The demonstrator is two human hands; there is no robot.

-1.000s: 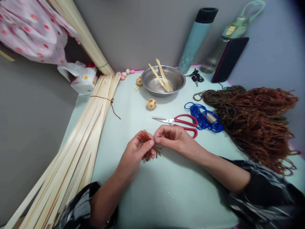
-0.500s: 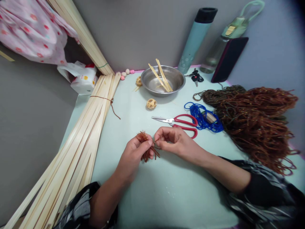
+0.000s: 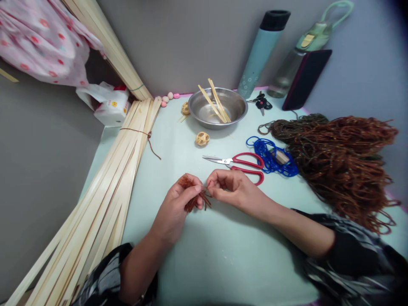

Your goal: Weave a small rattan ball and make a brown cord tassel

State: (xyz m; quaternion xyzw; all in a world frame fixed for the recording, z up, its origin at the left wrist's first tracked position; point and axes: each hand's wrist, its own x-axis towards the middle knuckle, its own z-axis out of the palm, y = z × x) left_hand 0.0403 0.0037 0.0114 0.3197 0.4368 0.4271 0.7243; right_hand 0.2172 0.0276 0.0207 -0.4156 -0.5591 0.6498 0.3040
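Observation:
Between the thumb and fingers of my left hand (image 3: 178, 202) is a small brown yarn tassel (image 3: 193, 204), its cut strands fanning out above and below the grip. Just to its right, my right hand (image 3: 228, 187) is closed in a pinch on a thin strand that runs toward the tassel; the strand is too fine to follow fully. The two hands are a small gap apart over the table. Beyond my right hand lie scissors (image 3: 227, 161) with red handles, blades pointing left and slightly apart.
Behind stand a steel bowl (image 3: 194, 117) with bamboo strips, a woven ball (image 3: 202, 139), a blue bottle (image 3: 263, 55) and a phone (image 3: 307, 80). Blue cord (image 3: 264, 155) and brown yarn (image 3: 344, 165) lie to the right. Tied bamboo strips (image 3: 105, 182) run along the left.
My left hand has shifted slightly left with the tassel, which has tilted. The gap between my hands is a little wider. My right hand has hardly moved.

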